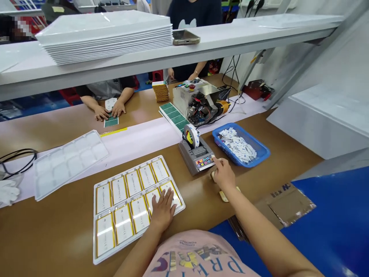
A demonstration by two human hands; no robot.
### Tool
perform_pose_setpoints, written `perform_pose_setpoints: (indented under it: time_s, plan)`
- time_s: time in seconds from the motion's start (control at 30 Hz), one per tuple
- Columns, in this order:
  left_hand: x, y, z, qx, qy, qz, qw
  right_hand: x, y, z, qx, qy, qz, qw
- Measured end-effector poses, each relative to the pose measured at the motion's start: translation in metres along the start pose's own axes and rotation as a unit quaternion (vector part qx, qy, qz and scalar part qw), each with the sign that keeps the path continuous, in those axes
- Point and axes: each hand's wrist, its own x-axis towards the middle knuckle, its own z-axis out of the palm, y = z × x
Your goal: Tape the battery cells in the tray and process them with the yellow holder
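Note:
My left hand [163, 209] lies flat with fingers spread on the near right corner of a white tray [99, 257] holding several flat silver cells with yellow edges [123, 223]. My right hand [223, 175] reaches to the front of a grey tape dispenser [196, 156], its index finger stretched onto the coloured buttons and the other fingers curled. A roll of tape [191, 135] stands on top of the dispenser. Small tan pieces [222, 195] lie on the brown table just under my right hand.
A blue basket [261, 148] of white slips stands right of the dispenser. An empty clear tray [69, 161] lies on the white strip at left. Across the table, another person's hands [109, 110] rest by a green card. A machine [198, 102] and a shelf with stacked white trays [106, 36] stand behind.

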Motion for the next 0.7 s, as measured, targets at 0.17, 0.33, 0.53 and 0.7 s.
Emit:
perform_pose_setpoints:
  time_s: [0.17,0.33,0.53,0.7]
  plan:
    - [-0.002,-0.004,0.003,0.029,0.007,0.014,0.999,0.010,0.002,-0.007,0.033,-0.042,-0.026,0.998]
    - [-0.008,-0.009,0.002,0.063,0.041,0.047,0.996,-0.007,0.000,0.003,0.436,-0.050,0.233,0.868]
    - [-0.034,-0.003,0.002,0.107,0.072,0.092,0.987,-0.026,-0.021,0.033,0.623,-0.198,0.392,0.647]
    - [-0.066,-0.007,-0.003,0.088,0.100,0.057,0.989,-0.032,-0.026,0.021,0.575,-0.102,0.396,0.708]
